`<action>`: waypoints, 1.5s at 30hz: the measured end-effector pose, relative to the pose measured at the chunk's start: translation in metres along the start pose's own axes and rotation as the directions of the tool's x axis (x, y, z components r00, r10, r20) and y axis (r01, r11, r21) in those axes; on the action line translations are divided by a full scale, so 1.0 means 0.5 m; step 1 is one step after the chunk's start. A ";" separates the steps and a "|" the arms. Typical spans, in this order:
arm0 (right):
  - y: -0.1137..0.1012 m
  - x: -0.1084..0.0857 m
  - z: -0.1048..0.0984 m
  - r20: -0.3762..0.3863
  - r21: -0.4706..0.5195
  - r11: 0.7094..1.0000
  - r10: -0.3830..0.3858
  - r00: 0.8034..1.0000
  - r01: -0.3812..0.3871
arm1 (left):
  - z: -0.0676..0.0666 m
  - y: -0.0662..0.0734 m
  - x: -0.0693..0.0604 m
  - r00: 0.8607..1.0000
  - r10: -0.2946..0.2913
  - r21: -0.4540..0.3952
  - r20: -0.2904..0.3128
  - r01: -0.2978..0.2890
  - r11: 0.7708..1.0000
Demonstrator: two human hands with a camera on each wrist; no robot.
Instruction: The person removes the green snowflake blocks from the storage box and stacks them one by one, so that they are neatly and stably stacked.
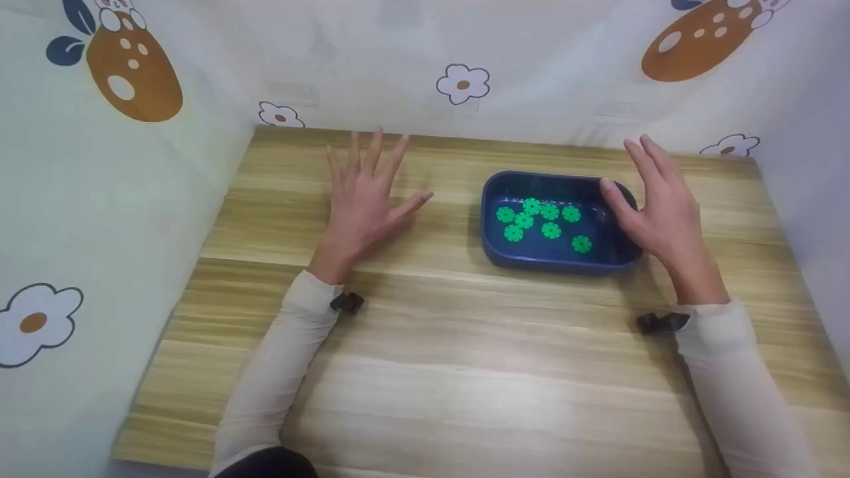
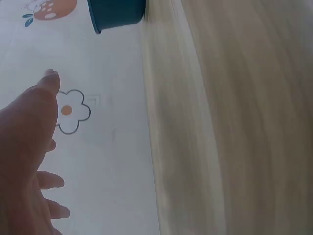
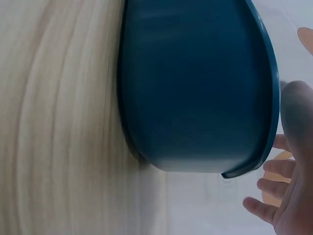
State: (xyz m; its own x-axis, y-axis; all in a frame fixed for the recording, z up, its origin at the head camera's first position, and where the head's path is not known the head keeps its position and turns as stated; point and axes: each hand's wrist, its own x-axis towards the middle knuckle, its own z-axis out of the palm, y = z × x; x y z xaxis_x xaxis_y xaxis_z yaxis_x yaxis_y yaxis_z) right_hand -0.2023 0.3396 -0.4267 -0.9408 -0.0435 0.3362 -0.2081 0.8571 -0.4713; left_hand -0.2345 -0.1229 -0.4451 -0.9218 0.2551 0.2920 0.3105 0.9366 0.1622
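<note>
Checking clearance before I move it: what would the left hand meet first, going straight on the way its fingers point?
Probably the patterned back wall; nothing shows between it and the left hand. The remaining gap is hard to judge.

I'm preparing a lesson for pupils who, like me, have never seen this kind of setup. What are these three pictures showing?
There is no robot: these are a person's bare hands. The wide picture comes from a camera worn on the head; the other two come from one on each wrist. On the wooden table sits a dark blue tray holding eight green pieces. The left hand, fingers spread, holds nothing. The right hand is at the tray's end, thumb by the rim, not gripping; whether it touches is hard to tell.
</note>
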 end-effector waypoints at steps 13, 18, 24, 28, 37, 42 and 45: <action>0.026 -0.012 0.036 0.055 0.250 0.968 0.023 0.998 -0.037 | 0.001 0.094 -0.018 0.991 0.132 -0.254 0.034 -0.120 0.960; 0.029 -0.014 0.042 0.087 0.254 0.965 0.045 0.995 -0.066 | -0.004 0.135 -0.026 0.977 0.203 -0.353 0.061 -0.169 0.920; 0.031 -0.015 0.047 0.065 0.246 0.966 0.067 0.996 -0.081 | -0.011 0.187 -0.029 0.950 0.292 -0.426 0.109 -0.221 0.877; 0.029 -0.015 0.047 0.066 0.269 0.957 0.091 0.994 -0.106 | -0.009 0.218 -0.023 0.929 0.346 -0.460 0.130 -0.253 0.851; 0.035 -0.016 0.049 0.056 0.262 0.959 0.096 0.994 -0.108 | 0.001 0.257 0.011 0.892 0.397 -0.494 0.215 -0.252 0.832; 0.038 -0.014 0.049 0.040 0.256 0.962 0.085 0.996 -0.093 | 0.008 0.277 0.031 0.867 0.407 -0.467 0.287 -0.244 0.850; 0.039 -0.013 0.049 0.041 0.255 0.963 0.082 0.996 -0.090 | 0.013 0.291 0.043 0.851 0.410 -0.441 0.328 -0.245 0.863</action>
State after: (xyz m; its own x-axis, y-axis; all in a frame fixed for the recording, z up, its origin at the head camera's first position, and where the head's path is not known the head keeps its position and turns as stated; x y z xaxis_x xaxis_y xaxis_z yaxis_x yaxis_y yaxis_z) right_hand -0.2068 0.3441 -0.4580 -0.9649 0.0061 0.2627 -0.1838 0.6985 -0.6916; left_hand -0.2108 0.0206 -0.4213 -0.7335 0.6797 0.0058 0.5967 0.6398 0.4843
